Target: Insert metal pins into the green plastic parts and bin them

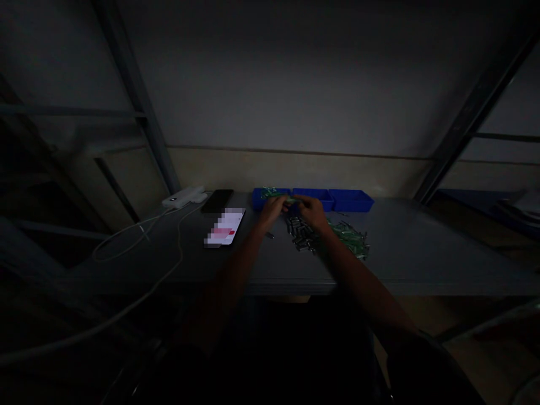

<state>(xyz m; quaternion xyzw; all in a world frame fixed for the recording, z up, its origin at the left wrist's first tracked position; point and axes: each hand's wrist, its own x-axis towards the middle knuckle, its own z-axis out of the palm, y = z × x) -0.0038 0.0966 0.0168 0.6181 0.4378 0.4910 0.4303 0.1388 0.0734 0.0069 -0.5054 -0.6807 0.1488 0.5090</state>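
The scene is very dark. Both hands meet at the middle of a grey table (422, 253). My left hand (273, 210) and my right hand (311, 211) pinch a small green piece (289, 200) between them, fingers closed. Just below the hands lies a heap of small grey metal parts (300, 232). To its right lies a heap of small green parts (352, 239). Behind the hands stands a row of blue trays (352, 201); the leftmost tray (258, 198) holds green parts.
A lit phone (225, 226) lies left of the hands, with a dark phone (216, 200) behind it. A white power block (184, 197) with white cables (139, 233) sits at the far left. A wall rises behind the table. Metal frame bars stand on both sides.
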